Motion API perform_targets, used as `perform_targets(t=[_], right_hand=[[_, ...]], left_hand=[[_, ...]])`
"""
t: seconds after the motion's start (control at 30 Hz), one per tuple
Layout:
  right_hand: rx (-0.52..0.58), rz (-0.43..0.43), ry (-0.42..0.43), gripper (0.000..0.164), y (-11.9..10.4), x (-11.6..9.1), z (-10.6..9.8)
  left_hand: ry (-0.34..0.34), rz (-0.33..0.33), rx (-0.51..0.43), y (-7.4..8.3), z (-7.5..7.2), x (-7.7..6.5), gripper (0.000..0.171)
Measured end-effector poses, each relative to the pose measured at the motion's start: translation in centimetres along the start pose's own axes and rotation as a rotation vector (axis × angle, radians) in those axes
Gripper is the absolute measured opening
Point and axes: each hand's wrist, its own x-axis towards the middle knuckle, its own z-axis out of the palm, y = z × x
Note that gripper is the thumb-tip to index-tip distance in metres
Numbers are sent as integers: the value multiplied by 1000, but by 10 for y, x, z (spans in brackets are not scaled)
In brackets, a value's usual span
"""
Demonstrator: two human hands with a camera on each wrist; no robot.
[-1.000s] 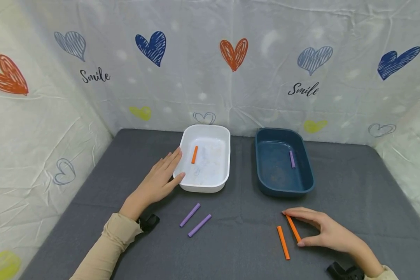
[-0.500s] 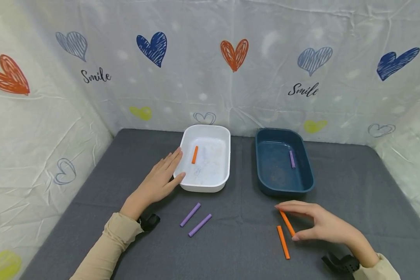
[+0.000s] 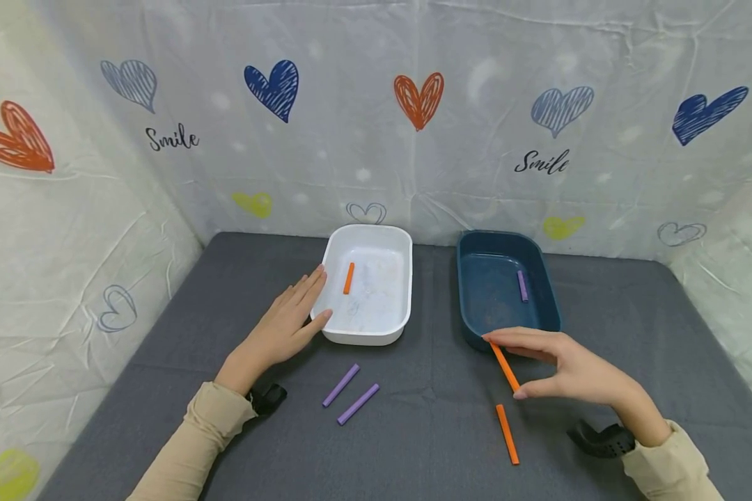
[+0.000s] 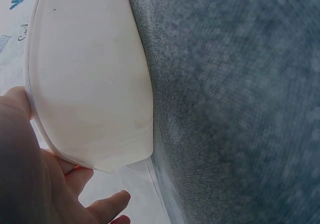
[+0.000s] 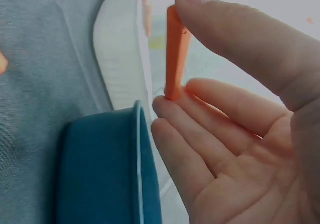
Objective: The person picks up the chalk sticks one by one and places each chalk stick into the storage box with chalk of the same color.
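Observation:
My right hand (image 3: pixel 570 365) pinches an orange stick (image 3: pixel 505 367) by its two ends, thumb at one end and fingertips at the other. It hovers by the near edge of the dark blue basin (image 3: pixel 507 341). In the right wrist view the held stick looks faceted, and the basin's rim lies just below the fingers. My left hand (image 3: pixel 282 323) rests with straight fingers on the left rim of the white basin (image 3: pixel 366 337). Inside the white basin lies one orange stick (image 3: pixel 349 278); a purple stick (image 3: pixel 523 286) lies in the blue one.
Two purple sticks (image 3: pixel 340 385) lie on the grey cloth in front of the white basin. Another orange stick (image 3: pixel 507 434) lies below my right hand. A pale curtain (image 3: pixel 363 160) printed with hearts stands behind and at the sides of the table.
My right hand has lifted the orange stick and carried it up and away from me, toward the blue basin. The left hand stays on the white basin's rim.

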Motion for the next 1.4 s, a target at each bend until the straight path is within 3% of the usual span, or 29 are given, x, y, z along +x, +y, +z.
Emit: perform_targets(t=[0.67, 1.4], right_hand=[[-77, -55, 114, 73, 3, 70, -16], [41, -17, 205, 71, 0, 149, -11]], left_hand=[[21, 3, -7, 1, 1, -1, 70], [5, 4, 46, 4, -2, -2, 70]])
